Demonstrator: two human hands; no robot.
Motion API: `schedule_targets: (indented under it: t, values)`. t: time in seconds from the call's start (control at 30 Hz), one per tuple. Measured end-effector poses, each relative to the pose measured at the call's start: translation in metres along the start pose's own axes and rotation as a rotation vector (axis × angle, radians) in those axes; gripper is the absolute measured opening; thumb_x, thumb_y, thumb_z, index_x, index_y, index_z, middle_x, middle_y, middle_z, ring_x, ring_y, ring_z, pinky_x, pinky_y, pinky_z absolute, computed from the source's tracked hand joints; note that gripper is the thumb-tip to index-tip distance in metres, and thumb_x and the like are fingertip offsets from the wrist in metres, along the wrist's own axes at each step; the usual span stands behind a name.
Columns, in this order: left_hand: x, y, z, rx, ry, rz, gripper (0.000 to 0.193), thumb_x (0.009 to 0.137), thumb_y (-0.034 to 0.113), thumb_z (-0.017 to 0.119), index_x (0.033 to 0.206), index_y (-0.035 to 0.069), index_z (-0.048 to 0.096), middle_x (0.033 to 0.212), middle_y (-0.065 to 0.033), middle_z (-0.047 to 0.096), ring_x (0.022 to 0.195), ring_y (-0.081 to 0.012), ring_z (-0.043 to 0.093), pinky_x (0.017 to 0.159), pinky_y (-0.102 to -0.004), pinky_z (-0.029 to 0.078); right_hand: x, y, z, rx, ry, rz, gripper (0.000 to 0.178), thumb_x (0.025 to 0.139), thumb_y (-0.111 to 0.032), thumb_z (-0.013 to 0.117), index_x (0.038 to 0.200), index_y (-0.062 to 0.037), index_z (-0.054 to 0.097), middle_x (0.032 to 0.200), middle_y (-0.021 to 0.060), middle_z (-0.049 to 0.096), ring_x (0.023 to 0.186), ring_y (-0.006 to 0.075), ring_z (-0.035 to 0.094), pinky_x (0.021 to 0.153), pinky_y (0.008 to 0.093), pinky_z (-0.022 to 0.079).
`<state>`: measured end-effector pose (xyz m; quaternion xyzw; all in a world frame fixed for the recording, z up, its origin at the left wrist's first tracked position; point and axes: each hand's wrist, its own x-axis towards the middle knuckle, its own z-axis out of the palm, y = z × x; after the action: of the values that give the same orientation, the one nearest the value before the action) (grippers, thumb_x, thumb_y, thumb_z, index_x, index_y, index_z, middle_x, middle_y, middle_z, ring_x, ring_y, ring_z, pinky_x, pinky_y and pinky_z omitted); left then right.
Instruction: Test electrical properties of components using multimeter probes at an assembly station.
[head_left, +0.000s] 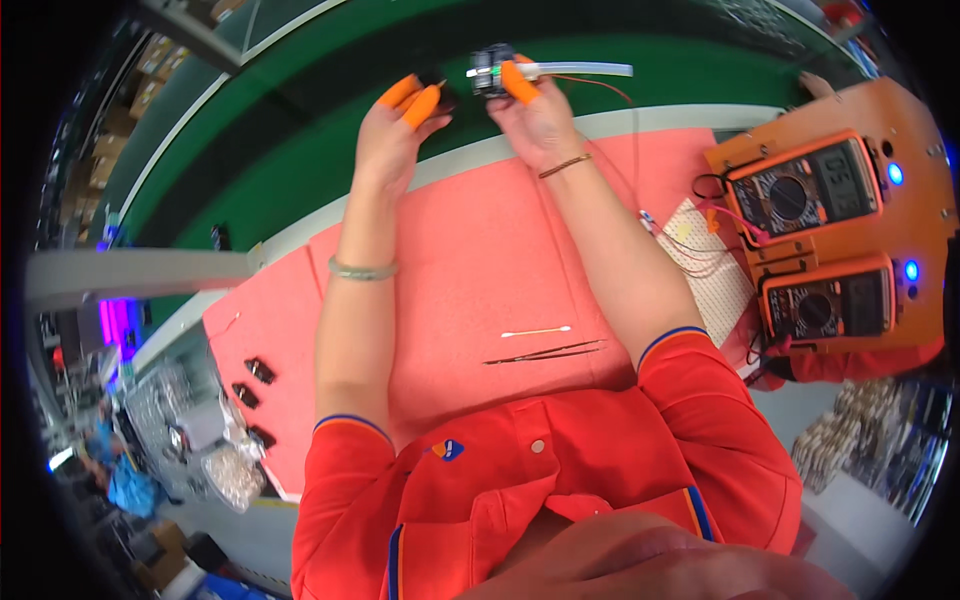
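My left hand point(395, 130), orange cots on its fingers, is raised over the green surface and pinches a small dark part point(438, 88), blurred and partly hidden by the fingers. Beside it, my right hand point(535, 115), also with orange finger cots, grips a black block-shaped part point(490, 70) with a small green spot. A white translucent tube-like rod point(590, 69) runs across that hand and points right; whether it joins the black part I cannot tell. A thin red wire point(610, 88) trails from near the hand toward the right side of the pink mat point(470, 270).
A cotton swab point(536, 331) and tweezers point(545, 353) lie on the mat near my body. Small black parts point(260, 370) sit at its left edge. Two orange multimeters point(790, 195) stand right, by a white perforated sheet point(715, 290). Another person's hand point(815, 85) shows at far right.
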<state>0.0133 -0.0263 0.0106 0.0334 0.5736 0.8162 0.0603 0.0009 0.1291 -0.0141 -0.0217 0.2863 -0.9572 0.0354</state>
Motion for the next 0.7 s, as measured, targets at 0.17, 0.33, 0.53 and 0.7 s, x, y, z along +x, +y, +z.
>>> schedule_targets:
  t: [0.17,0.33,0.53,0.7]
  values:
    - [-0.011,-0.006,-0.005,-0.071,-0.037,0.029,0.028,0.081,0.007,0.050,0.106,-0.004,0.046,0.098,-0.0078,0.052,0.088,-0.0149,0.051,0.078,-0.0272,0.042,-0.003,0.010,0.001,-0.123,-0.040,0.029,0.023,0.078,-0.005,0.052,0.100,-0.0098,0.049,0.090,0.0008,0.052,0.076,0.0075,0.048,0.061,0.0205,0.039]
    - [-0.003,-0.020,-0.004,-0.090,-0.123,-0.053,0.027,0.081,0.007,0.049,0.106,-0.003,0.047,0.099,-0.0073,0.052,0.092,-0.0140,0.049,0.085,-0.0284,0.038,-0.012,0.007,0.007,-0.502,-0.006,-0.081,0.020,0.080,-0.011,0.052,0.099,-0.0049,0.050,0.089,0.0029,0.053,0.078,0.0086,0.050,0.063,0.0217,0.041]
    - [0.000,-0.022,-0.010,-0.092,-0.084,-0.075,0.028,0.081,0.008,0.050,0.107,-0.003,0.047,0.100,-0.0082,0.052,0.094,-0.0150,0.048,0.087,-0.0303,0.037,-0.015,-0.001,0.004,-0.555,-0.048,0.033,0.024,0.080,-0.014,0.053,0.100,-0.0012,0.050,0.084,0.0043,0.055,0.074,0.0099,0.052,0.063,0.0229,0.043]
    - [0.002,-0.022,-0.020,-0.068,0.128,-0.077,0.030,0.081,0.008,0.050,0.108,-0.004,0.046,0.101,-0.0097,0.052,0.095,-0.0174,0.048,0.085,-0.0309,0.039,-0.008,0.000,0.009,-0.603,-0.025,-0.078,0.026,0.080,-0.018,0.053,0.099,-0.0007,0.053,0.077,0.0049,0.057,0.065,0.0102,0.055,0.056,0.0220,0.045]
